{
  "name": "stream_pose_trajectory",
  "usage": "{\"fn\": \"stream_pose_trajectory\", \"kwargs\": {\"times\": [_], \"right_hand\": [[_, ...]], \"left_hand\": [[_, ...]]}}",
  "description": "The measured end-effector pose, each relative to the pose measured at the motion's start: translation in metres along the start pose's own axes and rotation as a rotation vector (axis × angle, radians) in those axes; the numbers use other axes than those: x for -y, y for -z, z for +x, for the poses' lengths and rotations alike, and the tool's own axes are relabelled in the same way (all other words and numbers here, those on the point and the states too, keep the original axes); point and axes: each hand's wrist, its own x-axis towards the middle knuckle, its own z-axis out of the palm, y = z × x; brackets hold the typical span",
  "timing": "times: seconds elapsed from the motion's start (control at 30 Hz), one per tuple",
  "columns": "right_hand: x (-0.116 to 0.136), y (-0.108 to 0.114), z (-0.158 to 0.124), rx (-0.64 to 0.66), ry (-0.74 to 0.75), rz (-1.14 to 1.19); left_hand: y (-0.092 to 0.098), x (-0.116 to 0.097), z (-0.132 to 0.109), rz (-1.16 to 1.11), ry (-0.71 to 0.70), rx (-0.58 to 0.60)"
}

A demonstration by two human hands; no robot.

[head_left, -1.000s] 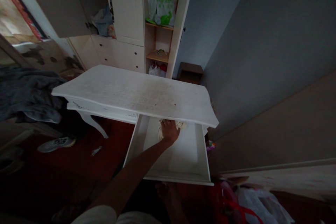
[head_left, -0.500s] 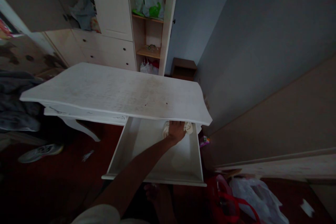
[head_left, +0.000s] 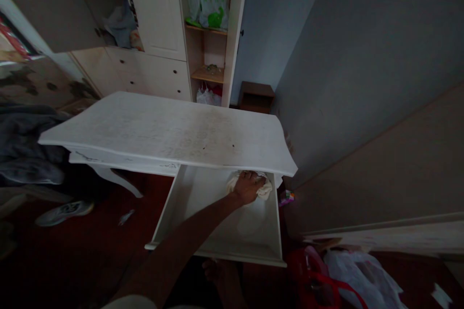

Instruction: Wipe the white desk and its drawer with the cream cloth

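— Head view: what has changed in your drawer (head_left: pixel 167 217)?
— Your left hand (head_left: pixel 248 187) has slid the cloth (head_left: pixel 266 191) from the middle of the drawer's back over to its rear right corner, just under the bench (head_left: pixel 163 130) lip. I'd judge the back strip wiped and the nearer floor of the drawer yet to do.
— And the grip?
— Fingers clenched down on the cloth, pressing it to the drawer floor. Your right hand is out of view.
— How does the cloth lie?
— Bunched, its long axis running across the drawer, parallel to the bench's front edge, with the looser end pointing at the right wall
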Motion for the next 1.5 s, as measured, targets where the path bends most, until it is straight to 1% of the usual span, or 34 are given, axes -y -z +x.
{"fn": "stream_pose_trajectory", "kwargs": {"times": [0.07, 0.17, 0.27, 0.37, 0.53, 0.63, 0.77, 0.87, 0.93, 1.0, 1.1, 1.17, 1.23, 1.27, 1.33, 1.4, 1.43, 1.5], "right_hand": [[0.0, 0.0, 0.002, -0.016, -0.024, 0.01], [-0.001, 0.002, 0.006, -0.019, -0.051, -0.001], [-0.001, 0.007, 0.006, -0.017, -0.002, 0.02], [0.0, 0.009, 0.002, 0.012, 0.027, 0.019], [0.008, 0.006, -0.01, 0.027, 0.085, -0.002], [0.012, 0.005, -0.013, 0.049, 0.074, -0.029], [0.013, 0.009, -0.009, 0.042, 0.034, -0.052], [0.012, 0.012, -0.006, 0.05, 0.001, -0.067], [0.013, 0.013, -0.006, 0.072, -0.016, -0.064], [0.015, 0.013, -0.007, 0.082, -0.018, -0.058], [0.019, 0.013, -0.01, 0.079, -0.027, -0.063], [0.019, 0.014, -0.01, 0.085, -0.032, -0.07], [0.019, 0.016, -0.009, 0.085, -0.033, -0.071], [0.018, 0.017, -0.008, 0.084, -0.036, -0.071], [0.016, 0.019, -0.006, 0.078, -0.042, -0.081], [0.016, 0.021, -0.005, 0.067, -0.016, -0.098], [0.016, 0.021, -0.004, 0.062, 0.001, -0.111], [0.017, 0.021, -0.004, 0.054, 0.029, -0.136]], "left_hand": [[0.0, -0.002, -0.013, -0.005, -0.072, 0.048], [-0.004, -0.011, -0.04, -0.012, -0.208, 0.114], [-0.01, -0.025, -0.064, -0.024, -0.339, 0.187], [-0.01, -0.034, -0.074, -0.039, -0.422, 0.279], [-0.002, -0.035, -0.067, -0.1, -0.429, 0.403], [-0.003, -0.036, -0.068, -0.098, -0.405, 0.392], [-0.006, -0.039, -0.081, -0.089, -0.333, 0.344], [0.0, -0.032, -0.094, -0.104, -0.268, 0.365], [0.011, -0.018, -0.104, -0.124, -0.229, 0.397], [0.023, 0.003, -0.118, -0.166, -0.186, 0.422], [0.042, 0.04, -0.149, -0.245, -0.097, 0.462], [0.057, 0.06, -0.173, -0.258, 0.022, 0.437], [0.076, 0.072, -0.194, -0.268, 0.127, 0.365], [0.088, 0.076, -0.201, -0.286, 0.131, 0.326], [0.114, 0.081, -0.207, -0.271, 0.113, 0.189], [0.139, 0.09, -0.202, -0.173, 0.131, 0.051], [0.148, 0.097, -0.196, -0.11, 0.147, 0.0], [0.159, 0.116, -0.184, -0.034, 0.194, -0.088]]}}
